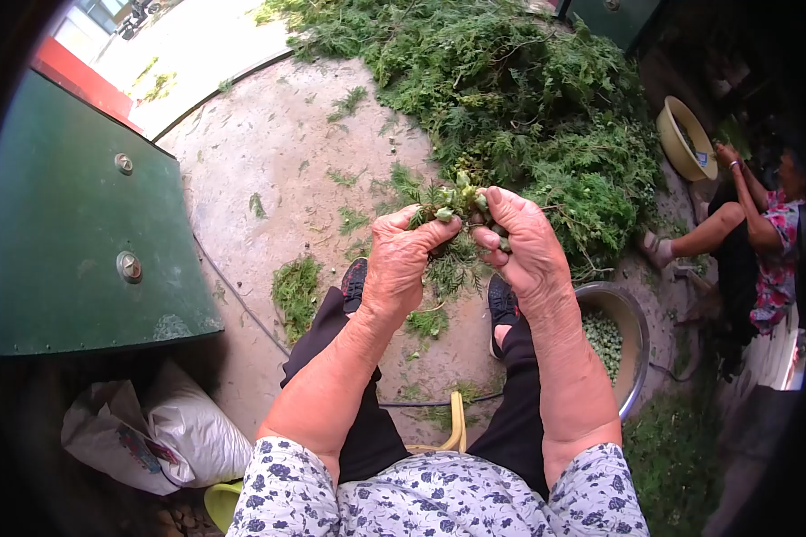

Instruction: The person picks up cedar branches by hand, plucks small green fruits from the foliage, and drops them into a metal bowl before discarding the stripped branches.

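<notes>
My left hand (pixel 401 259) pinches a small green sprig (pixel 434 201) between thumb and fingers, in front of my body. Close beside it on the right, my right hand (pixel 527 237) has its fingers curled round several small green cones (pixel 463 182) by the sprig. More feathery foliage hangs below and between both hands. Beside my right forearm, a metal basin (pixel 634 345) holds many small pale green cones (pixel 603 340), partly hidden by the arm.
A large heap of green branches (pixel 519 98) lies ahead and right. Another person (pixel 766 224) sits at the far right near a yellow basin (pixel 670 134). A green metal door (pixel 72 224) stands left, above white sacks (pixel 188 421). A cable (pixel 242 300) crosses the floor.
</notes>
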